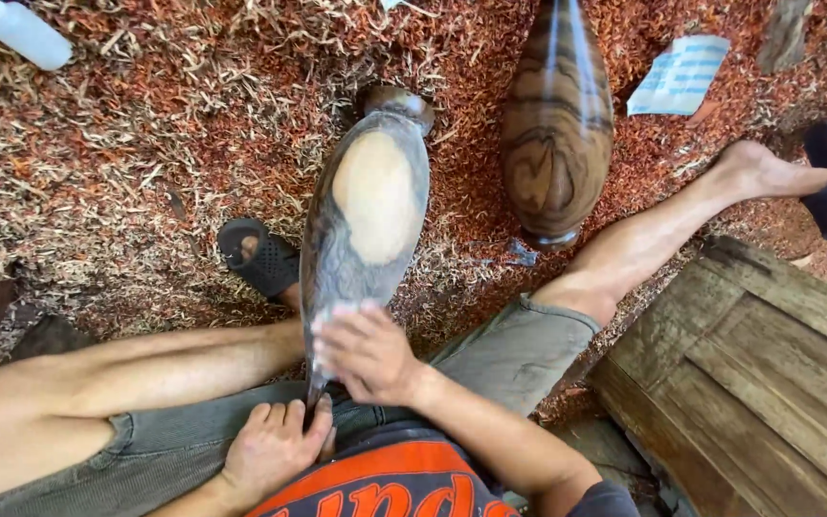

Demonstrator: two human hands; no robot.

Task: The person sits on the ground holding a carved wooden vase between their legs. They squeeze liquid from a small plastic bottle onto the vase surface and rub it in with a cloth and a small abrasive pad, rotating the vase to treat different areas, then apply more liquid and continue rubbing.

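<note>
I see a floor [145,144] buried in reddish and pale wood shavings, lit by soft daylight. At lower right sits a weathered plank platform [758,373], and I make out a white plastic bottle [23,33] at top left and a pale blue paper [679,75] at top right.

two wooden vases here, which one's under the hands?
The greyish vase with the large pale patch, lying between the person's legs: right hand rests on it, left hand at its near end. The striped brown vase lies untouched beside it.
</note>
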